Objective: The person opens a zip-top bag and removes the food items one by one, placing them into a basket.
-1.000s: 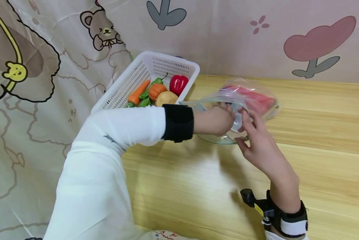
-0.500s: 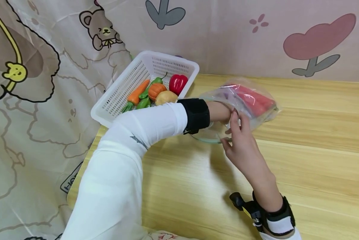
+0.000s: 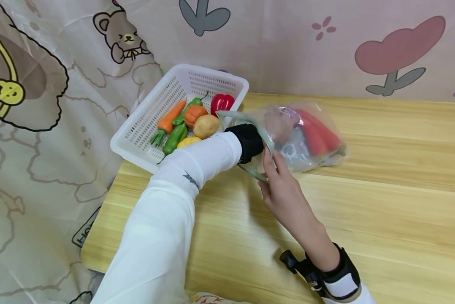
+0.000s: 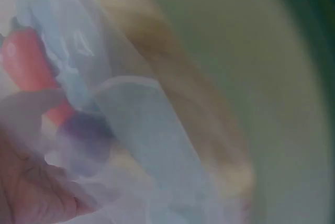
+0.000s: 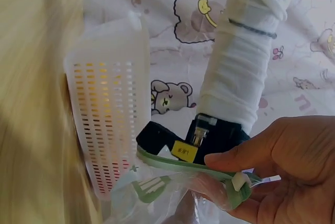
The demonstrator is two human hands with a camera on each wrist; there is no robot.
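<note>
A clear zip bag with a green-edged mouth lies on its side on the table. My left hand is inside it up to the wristband, blurred by the plastic. Inside the bag are a long red pepper and a dark purple rounded thing, close by the left fingers; I cannot tell whether they grip it. My right hand holds the bag's mouth edge, its thumb and fingers pinching the green strip beside the white slider.
A white plastic basket stands left of the bag, holding a carrot, green peppers, a small pumpkin, a potato and a red bell pepper. A printed curtain hangs behind the wooden table.
My left hand has pushed through the bag's mouth, deep into the bag. The right hand has shifted left along with the mouth edge, which now surrounds the left wrist.
</note>
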